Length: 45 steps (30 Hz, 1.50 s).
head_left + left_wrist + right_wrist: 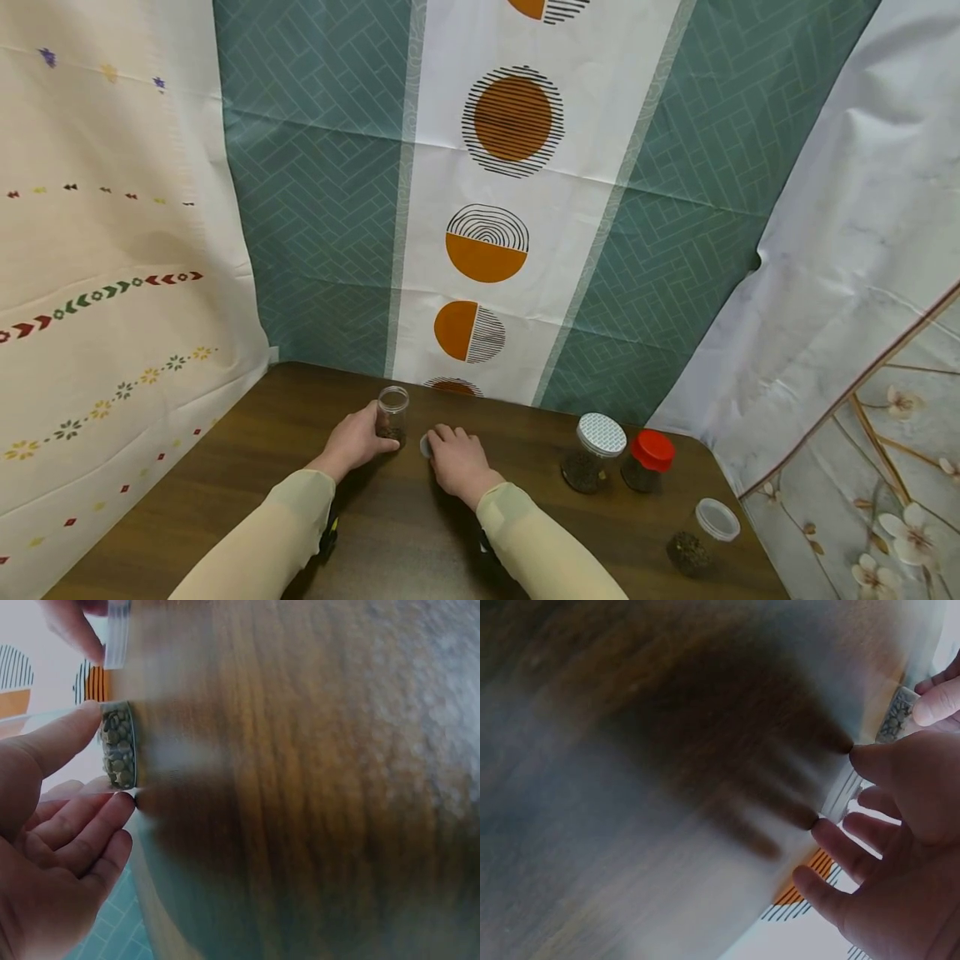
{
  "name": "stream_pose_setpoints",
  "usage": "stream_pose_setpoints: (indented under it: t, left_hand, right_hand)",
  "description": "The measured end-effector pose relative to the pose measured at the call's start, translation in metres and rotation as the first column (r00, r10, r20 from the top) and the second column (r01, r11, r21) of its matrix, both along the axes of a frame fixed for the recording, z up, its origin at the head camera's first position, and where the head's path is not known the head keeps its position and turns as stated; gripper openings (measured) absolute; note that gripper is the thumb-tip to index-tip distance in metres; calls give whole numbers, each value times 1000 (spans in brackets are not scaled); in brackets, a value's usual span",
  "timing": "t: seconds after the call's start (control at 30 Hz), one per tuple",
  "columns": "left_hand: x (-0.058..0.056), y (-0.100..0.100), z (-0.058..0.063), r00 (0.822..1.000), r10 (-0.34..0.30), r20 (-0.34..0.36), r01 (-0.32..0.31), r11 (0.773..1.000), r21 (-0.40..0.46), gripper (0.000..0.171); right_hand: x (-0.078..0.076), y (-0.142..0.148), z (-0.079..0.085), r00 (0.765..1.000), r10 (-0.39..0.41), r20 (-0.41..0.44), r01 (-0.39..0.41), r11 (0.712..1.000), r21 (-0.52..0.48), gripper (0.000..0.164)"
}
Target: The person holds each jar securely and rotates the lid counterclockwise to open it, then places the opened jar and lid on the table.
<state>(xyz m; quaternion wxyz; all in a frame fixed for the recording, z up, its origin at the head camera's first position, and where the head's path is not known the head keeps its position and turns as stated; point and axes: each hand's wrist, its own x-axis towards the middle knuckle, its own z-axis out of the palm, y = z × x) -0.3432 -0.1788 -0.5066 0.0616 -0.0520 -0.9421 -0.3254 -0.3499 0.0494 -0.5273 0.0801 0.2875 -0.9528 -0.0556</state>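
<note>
On the table's back left part stands a clear, lidless jar (392, 402), upright, with a low layer of greenish-brown seeds (118, 746) in its bottom. My left hand (353, 442) grips this jar low down, thumb on the near side and fingers round the other. Just to the right, my right hand (459, 463) reaches down over a small translucent lid (425, 447) on the tabletop. In the right wrist view its thumb and fingers hold the ridged side of the lid (842, 791); part of the lid is hidden behind the hand.
On the right of the brown wooden table (405, 533) stand a jar with a white patterned lid (602, 435), a jar with a red lid (652, 450) and a jar of dark bits with a translucent lid (717, 519). A patterned cloth (322, 208) hangs behind the table.
</note>
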Motion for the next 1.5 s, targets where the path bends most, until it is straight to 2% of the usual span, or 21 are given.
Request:
stream_pose_setpoints:
  t: [0.27, 0.43, 0.57, 0.73, 0.87, 1.07, 1.23, 1.5]
  left_hand:
    - [1, 2, -3, 1000, -11, 28, 10, 1000, 29, 56]
    - [3, 0, -4, 999, -23, 44, 19, 996, 91, 74]
    - [8, -4, -5, 999, -34, 27, 31, 991, 131, 94]
    - [14, -7, -9, 999, -39, 7, 38, 989, 142, 109]
    - [20, -8, -10, 1000, -19, 3, 18, 992, 126, 115]
    - [27, -7, -3, 1000, -15, -22, 17, 994, 106, 118]
    - [33, -4, 6, 997, -15, -78, 20, 998, 63, 119]
    - [54, 2, 19, 994, -15, -112, 19, 999, 37, 124]
  right_hand:
    - [4, 3, -1, 1000, 5, 29, -5, 1000, -20, 55]
    - [16, 4, 10, 999, 0, 42, 0, 1000, -19, 56]
    - [26, 6, 22, 998, -8, 61, 9, 1000, -8, 59]
    - [35, 8, 28, 996, -22, 87, 22, 1000, 12, 68]
    - [39, 11, 30, 998, -11, 68, 9, 1000, 23, 73]
    - [46, 20, 29, 999, 12, 46, -12, 1000, -1, 76]
    - [55, 30, 31, 999, 26, 30, -25, 999, -30, 78]
    - [73, 49, 40, 998, 11, 68, -8, 999, -50, 80]
